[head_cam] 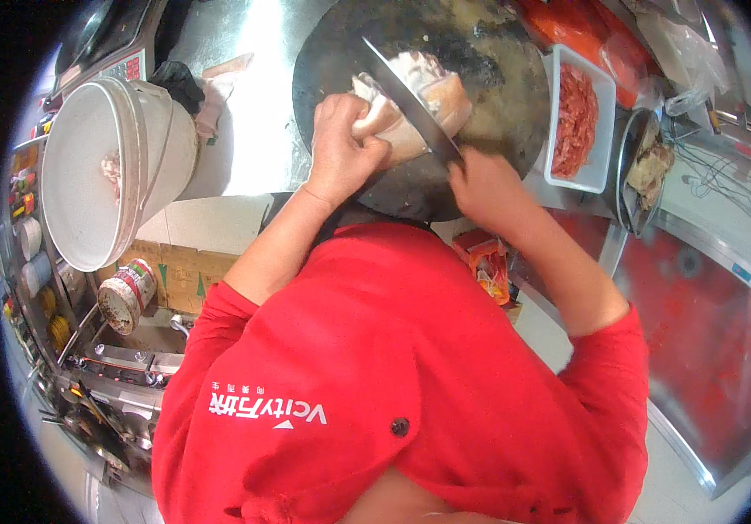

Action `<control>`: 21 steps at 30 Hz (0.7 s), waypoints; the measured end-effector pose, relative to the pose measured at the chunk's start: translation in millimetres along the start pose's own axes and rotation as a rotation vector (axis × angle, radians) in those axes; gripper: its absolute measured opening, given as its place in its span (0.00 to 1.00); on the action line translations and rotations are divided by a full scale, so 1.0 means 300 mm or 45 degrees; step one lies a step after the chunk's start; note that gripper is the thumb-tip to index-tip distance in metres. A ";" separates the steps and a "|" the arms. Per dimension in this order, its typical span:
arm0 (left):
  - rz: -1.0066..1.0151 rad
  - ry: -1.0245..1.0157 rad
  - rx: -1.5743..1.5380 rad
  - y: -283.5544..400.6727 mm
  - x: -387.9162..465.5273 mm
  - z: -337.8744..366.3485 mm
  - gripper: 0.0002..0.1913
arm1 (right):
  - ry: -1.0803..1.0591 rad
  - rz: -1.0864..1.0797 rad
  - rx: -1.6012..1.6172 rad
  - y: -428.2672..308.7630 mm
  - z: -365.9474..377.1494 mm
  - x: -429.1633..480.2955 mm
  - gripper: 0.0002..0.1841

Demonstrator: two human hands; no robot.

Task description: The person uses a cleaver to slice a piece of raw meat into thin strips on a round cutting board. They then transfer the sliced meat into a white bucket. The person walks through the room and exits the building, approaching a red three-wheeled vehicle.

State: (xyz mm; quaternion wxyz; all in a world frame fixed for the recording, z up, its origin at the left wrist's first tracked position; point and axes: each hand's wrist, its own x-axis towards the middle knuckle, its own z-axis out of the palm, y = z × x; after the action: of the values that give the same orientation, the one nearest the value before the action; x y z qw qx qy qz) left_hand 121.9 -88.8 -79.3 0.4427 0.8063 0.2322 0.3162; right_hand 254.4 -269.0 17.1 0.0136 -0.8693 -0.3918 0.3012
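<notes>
A piece of pale, skin-on meat [408, 139], probably pork, lies on a round, dark-stained chopping block [500, 124]. My left hand [342, 147] grips its left end, fingers curled over and thumb against the skin. In my right hand [487, 187] is the handle of a knife with a long blade [409, 101]. The blade slants across the meat, its tip up and to the left beyond the piece. Whitish fat shows at the far side of the meat. Whether the edge has sunk into the meat is hard to tell.
Right of the block stands a white plastic tub [582, 177] of minced meat [575, 121], with a metal tray [625, 196] beside it. Left, a large white bucket [165, 134] tilts in view near a scale [127, 67]. A black bag [179, 85] lies on the steel counter [244, 131].
</notes>
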 end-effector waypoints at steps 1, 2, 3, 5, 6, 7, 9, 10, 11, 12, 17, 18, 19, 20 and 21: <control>-0.003 0.018 0.000 -0.001 -0.001 0.003 0.17 | -0.029 0.035 0.006 0.021 0.002 -0.032 0.12; -0.009 0.020 -0.020 0.001 -0.007 0.008 0.17 | -0.002 0.012 -0.016 0.034 0.014 -0.030 0.12; -0.008 -0.007 -0.017 0.000 -0.006 0.014 0.17 | 0.019 -0.015 -0.034 0.042 0.028 -0.015 0.12; 0.009 -0.101 -0.035 0.003 -0.015 0.020 0.18 | 0.083 -0.181 -0.033 0.032 0.074 0.047 0.11; 0.031 -0.128 -0.011 -0.002 -0.016 0.020 0.19 | 0.144 -0.339 -0.040 0.018 0.092 0.122 0.11; -0.014 -0.109 -0.040 -0.005 -0.023 0.019 0.19 | 0.180 -0.314 -0.004 0.012 0.105 0.156 0.11; -0.089 -0.057 -0.107 -0.017 -0.034 0.013 0.19 | 0.337 -0.341 0.096 0.009 0.121 0.195 0.11; -0.090 -0.067 -0.127 -0.020 -0.046 0.014 0.19 | 0.304 -0.298 0.121 0.019 0.122 0.179 0.12; -0.108 -0.059 -0.160 -0.021 -0.060 0.017 0.19 | 0.234 -0.272 0.083 0.031 0.124 0.139 0.12; -0.123 -0.038 -0.190 -0.024 -0.069 0.018 0.19 | 0.227 -0.317 0.060 0.047 0.120 0.093 0.12; -0.085 -0.013 -0.152 -0.017 -0.115 0.034 0.18 | 0.107 -0.127 0.041 0.098 0.128 -0.052 0.12; -0.074 -0.034 -0.130 -0.018 -0.118 0.032 0.19 | 0.140 -0.181 0.035 0.091 0.135 -0.030 0.13; -0.073 -0.075 -0.120 -0.019 -0.121 0.029 0.19 | 0.129 -0.202 0.032 0.074 0.149 -0.004 0.13; -0.068 -0.099 -0.120 -0.021 -0.121 0.029 0.19 | 0.179 -0.127 0.154 0.054 0.161 0.044 0.11; -0.107 -0.120 -0.158 -0.022 -0.125 0.027 0.19 | 0.126 -0.145 0.049 0.036 0.170 0.097 0.11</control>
State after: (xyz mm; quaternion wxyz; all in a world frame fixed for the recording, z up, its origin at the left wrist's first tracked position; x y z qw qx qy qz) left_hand 101.1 -114.5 -99.7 0.5150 0.7810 0.2246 0.2728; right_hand 249.2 -267.3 -42.4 0.0669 -0.8590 -0.4335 0.2641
